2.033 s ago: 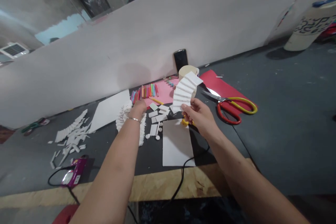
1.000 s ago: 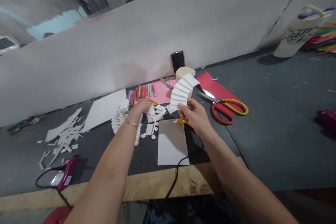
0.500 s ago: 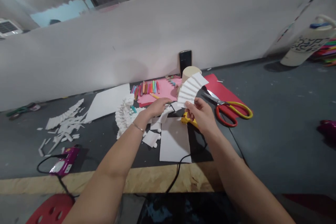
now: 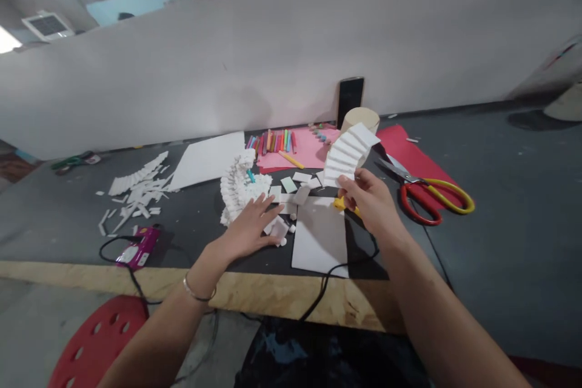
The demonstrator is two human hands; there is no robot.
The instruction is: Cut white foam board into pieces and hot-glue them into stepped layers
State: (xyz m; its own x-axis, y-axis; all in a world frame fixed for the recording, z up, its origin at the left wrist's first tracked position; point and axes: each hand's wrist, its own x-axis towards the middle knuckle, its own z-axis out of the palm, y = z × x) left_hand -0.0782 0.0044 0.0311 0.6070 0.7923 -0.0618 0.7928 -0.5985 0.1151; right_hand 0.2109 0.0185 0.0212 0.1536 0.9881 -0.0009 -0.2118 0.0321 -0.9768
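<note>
My right hand is closed on the lower end of a white stepped foam-board piece, a fanned stack of small strips held up above the table. My left hand lies flat with fingers spread on small white cut pieces beside a white spiral foam model. A white rectangular sheet lies between my hands. A yellow glue gun shows partly under my right hand.
Red and yellow scissors lie at right on red paper. Coloured markers on pink paper, a paper roll and a phone stand by the white wall. White scraps, a purple device and a red stool are at left.
My left hand has drawn back from the far pieces toward me and now lies flat on the small cut pieces. My right hand still holds the stepped piece. The view has shifted.
</note>
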